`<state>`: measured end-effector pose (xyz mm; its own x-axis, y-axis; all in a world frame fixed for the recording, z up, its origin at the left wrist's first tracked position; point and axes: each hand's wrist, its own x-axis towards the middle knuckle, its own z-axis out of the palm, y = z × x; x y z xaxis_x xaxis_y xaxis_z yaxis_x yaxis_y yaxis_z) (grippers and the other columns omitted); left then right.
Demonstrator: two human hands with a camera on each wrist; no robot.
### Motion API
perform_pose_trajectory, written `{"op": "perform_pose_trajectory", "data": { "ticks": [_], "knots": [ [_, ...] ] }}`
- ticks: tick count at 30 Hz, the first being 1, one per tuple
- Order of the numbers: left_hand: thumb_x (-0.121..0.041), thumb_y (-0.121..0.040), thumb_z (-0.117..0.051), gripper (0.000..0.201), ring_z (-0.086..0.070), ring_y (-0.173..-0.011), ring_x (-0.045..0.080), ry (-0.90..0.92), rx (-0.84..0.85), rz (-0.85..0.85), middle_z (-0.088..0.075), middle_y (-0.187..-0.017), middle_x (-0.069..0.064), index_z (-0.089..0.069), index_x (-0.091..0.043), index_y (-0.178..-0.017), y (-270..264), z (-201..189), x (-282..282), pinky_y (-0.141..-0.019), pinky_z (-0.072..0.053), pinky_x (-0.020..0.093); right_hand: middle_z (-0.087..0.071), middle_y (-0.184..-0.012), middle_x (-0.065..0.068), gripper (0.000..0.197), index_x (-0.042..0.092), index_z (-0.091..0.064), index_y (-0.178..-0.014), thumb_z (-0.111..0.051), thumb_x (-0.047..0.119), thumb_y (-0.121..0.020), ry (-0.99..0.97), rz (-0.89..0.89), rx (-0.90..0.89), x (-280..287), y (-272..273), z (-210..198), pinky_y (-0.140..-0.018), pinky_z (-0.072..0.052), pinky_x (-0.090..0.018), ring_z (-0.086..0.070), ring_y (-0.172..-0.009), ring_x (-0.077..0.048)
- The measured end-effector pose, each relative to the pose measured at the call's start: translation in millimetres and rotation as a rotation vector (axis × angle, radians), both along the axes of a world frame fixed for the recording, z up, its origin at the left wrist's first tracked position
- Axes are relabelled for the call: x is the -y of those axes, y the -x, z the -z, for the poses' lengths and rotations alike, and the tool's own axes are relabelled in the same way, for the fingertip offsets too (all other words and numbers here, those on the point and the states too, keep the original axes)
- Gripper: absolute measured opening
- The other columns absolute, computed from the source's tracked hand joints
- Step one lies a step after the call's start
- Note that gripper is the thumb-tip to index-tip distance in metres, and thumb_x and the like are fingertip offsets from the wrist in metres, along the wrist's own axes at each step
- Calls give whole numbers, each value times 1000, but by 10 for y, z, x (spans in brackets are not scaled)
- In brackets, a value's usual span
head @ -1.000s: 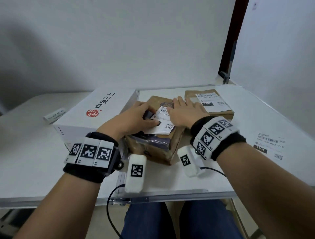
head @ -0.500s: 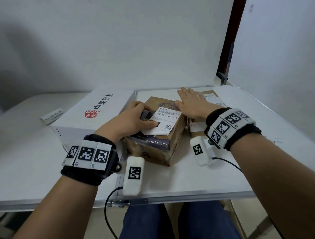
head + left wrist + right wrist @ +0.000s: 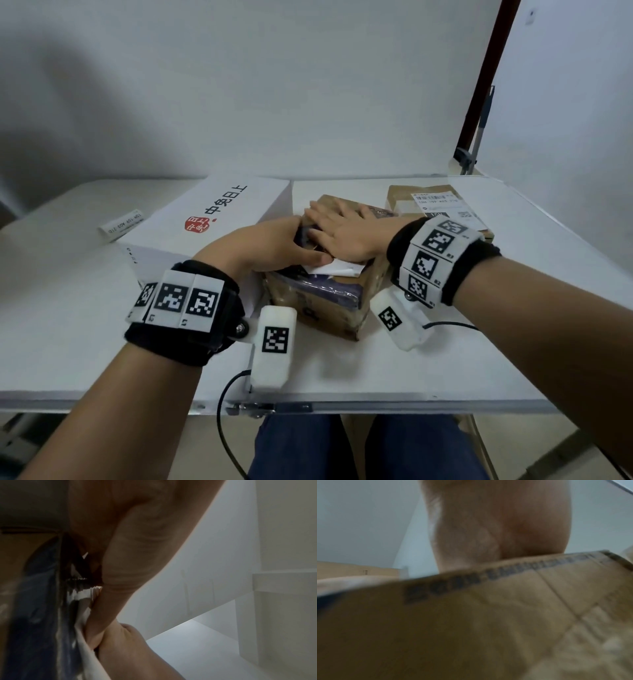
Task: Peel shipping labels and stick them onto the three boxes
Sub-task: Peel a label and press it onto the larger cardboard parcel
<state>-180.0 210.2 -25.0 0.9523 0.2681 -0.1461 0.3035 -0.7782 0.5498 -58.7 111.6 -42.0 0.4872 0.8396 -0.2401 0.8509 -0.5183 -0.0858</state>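
Note:
A brown box wrapped with dark tape (image 3: 322, 301) stands in the middle of the table. A white shipping label (image 3: 337, 269) lies on its top, mostly covered. My right hand (image 3: 342, 229) lies flat on the label with straight fingers and presses it down. My left hand (image 3: 291, 241) grips the box's left top edge, and its thumb rests on the label's near corner. A second brown box (image 3: 400, 195) at the right carries a label (image 3: 440, 204). A large white box (image 3: 212, 219) stands at the left. The right wrist view shows the palm (image 3: 496, 520) above the box's side (image 3: 471, 628).
A small label strip (image 3: 121, 224) lies on the white table (image 3: 68, 308) left of the white box. The table's front edge (image 3: 376, 406) is close to my legs. A wall stands behind, with a dark post (image 3: 486, 78) at the far right.
My right hand came back left from the right brown box and now lies flat on the label on the middle box. The left hand has kept its hold.

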Motion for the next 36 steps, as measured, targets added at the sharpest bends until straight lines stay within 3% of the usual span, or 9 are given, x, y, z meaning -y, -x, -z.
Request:
{"op": "perform_pose_trajectory", "data": {
  "ticks": [2, 4, 10, 17, 26, 36],
  "knots": [
    [-45, -81, -69, 44, -61, -96, 15, -9, -12, -4, -65, -101, -2, -54, -23, -116, -7, 27, -28, -89, -47, 31, 15, -161, 11, 57, 30, 7, -153, -10, 48, -101, 6, 10, -4, -22, -36, -18, -118, 7, -54, 15, -149, -24],
    [-48, -79, -69, 50, -61, -100, 19, -32, -18, -13, -65, -105, -1, -53, -21, -118, -11, 50, -45, -93, -47, 36, 15, -161, 11, 57, 30, 6, -153, -10, 49, -101, 9, 18, -8, -41, -86, -32, -119, 6, -52, 14, -149, -23],
    [-53, -79, -68, 60, -60, -102, 15, -60, -37, -25, -64, -111, -5, -50, -24, -128, -10, 42, -47, -95, -46, 32, 13, -161, 15, 56, 32, 7, -153, -10, 49, -102, 33, 49, -22, -83, -207, -81, -118, 1, -53, 9, -150, -26],
    [-63, -72, -67, 62, -62, -99, 13, -70, -57, -46, -67, -107, -8, -54, -27, -121, -34, 75, -117, -97, -46, 39, 13, -161, 9, 55, 27, 7, -154, -11, 41, -104, 40, 85, -40, -91, -175, -125, -119, -2, -54, 8, -149, -28],
    [-54, -78, -69, 56, -63, -98, 15, -31, -41, -36, -68, -105, -3, -54, -23, -121, -19, 69, -92, -96, -46, 36, 14, -161, 12, 55, 30, 6, -153, -12, 44, -103, 30, 104, -6, -86, -229, -87, -119, 0, -53, 8, -150, -26],
    [-57, -74, -70, 59, -63, -100, 15, -12, -46, -41, -68, -109, -5, -54, -23, -120, -24, 87, -105, -97, -46, 39, 19, -159, 12, 59, 29, 8, -153, -12, 49, -102, 17, 179, 14, 44, -390, -99, -119, 6, -52, 16, -148, -27]
  ]
}}
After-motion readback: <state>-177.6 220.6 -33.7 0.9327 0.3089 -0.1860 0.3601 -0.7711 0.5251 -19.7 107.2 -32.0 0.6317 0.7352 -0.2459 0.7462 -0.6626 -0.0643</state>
